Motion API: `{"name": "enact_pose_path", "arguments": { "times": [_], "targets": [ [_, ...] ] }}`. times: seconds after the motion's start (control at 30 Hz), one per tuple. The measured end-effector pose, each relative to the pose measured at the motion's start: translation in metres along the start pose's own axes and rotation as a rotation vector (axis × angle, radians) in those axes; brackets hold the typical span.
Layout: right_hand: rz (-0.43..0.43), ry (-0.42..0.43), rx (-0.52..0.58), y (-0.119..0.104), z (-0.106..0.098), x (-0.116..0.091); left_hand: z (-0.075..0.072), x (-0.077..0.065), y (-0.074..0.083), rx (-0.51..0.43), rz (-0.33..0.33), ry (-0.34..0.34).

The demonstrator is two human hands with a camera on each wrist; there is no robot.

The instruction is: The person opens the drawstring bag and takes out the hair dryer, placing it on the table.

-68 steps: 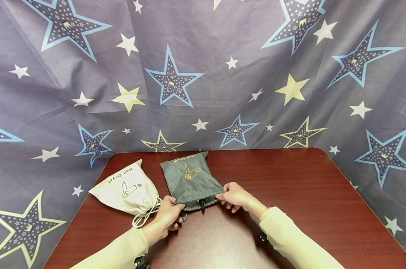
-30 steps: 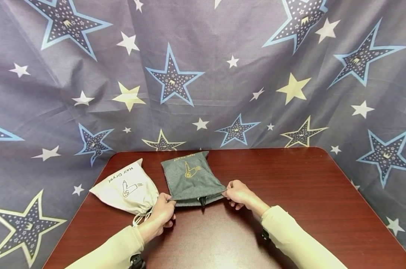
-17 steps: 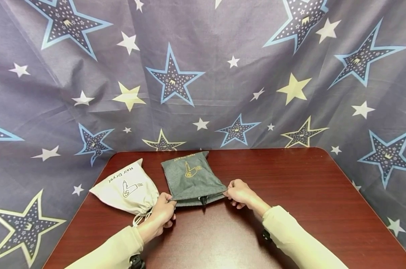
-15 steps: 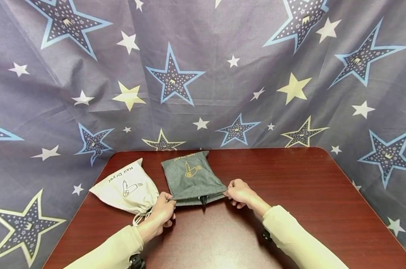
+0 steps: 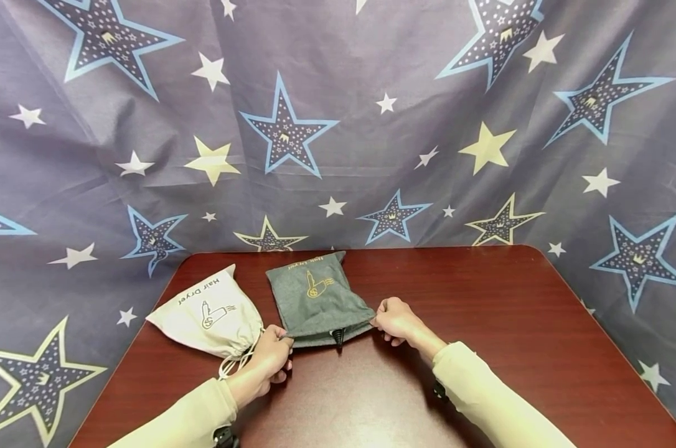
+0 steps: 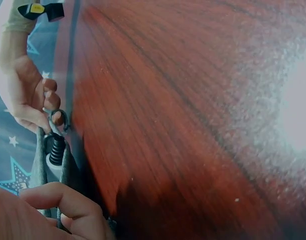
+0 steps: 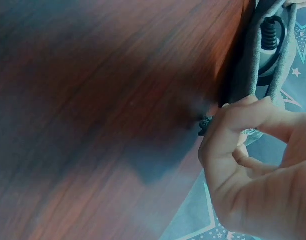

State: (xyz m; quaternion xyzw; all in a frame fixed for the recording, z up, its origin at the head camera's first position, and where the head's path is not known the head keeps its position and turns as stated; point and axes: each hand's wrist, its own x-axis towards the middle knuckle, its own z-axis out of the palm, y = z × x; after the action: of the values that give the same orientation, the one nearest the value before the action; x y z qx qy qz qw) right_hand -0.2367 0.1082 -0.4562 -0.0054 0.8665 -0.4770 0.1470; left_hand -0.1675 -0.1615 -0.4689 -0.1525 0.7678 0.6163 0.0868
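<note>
A dark grey drawstring bag [image 5: 318, 298] with a gold "Hair Dryer" print lies on the table, its mouth facing the person. My left hand [image 5: 271, 356] pinches the left corner of that mouth. At the opposite corner, my right hand [image 5: 398, 322] pinches the rim between thumb and fingers. The mouth gapes between them, and a black ribbed cord sleeve [image 5: 338, 336] pokes out. In the right wrist view the same cord sleeve [image 7: 269, 34] joins a pale end, with a black cord looping beside it; the rest is hidden inside the cloth.
A cream drawstring bag [image 5: 211, 314], also printed "Hair Dryer", lies left of the grey one. Its gathered neck and white cords [image 5: 237, 361] are close to my left hand. The reddish-brown wooden table [image 5: 483, 298] ends at a star-patterned curtain [image 5: 338, 155] behind.
Since the earliest frame, my left hand has moved left and slightly up onto the mouth's corner, and the grey bag's mouth is spread wider. Over the last second, hands and bags barely move.
</note>
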Motion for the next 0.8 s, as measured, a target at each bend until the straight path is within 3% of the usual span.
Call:
{"name": "enact_pose_path", "arguments": {
  "times": [0.37, 0.67, 0.8],
  "targets": [
    [-0.024, -0.004, -0.035, 0.002, -0.006, 0.002, 0.002, -0.008, -0.002, 0.038, 0.014, -0.025],
    [-0.011, 0.052, -0.020, -0.002, -0.012, -0.004, 0.008, -0.012, -0.003, 0.083, 0.044, -0.019],
    [-0.025, 0.029, -0.024, -0.001, -0.012, -0.007, 0.012, -0.016, -0.002, 0.105, 0.038, -0.025]
  ]
}}
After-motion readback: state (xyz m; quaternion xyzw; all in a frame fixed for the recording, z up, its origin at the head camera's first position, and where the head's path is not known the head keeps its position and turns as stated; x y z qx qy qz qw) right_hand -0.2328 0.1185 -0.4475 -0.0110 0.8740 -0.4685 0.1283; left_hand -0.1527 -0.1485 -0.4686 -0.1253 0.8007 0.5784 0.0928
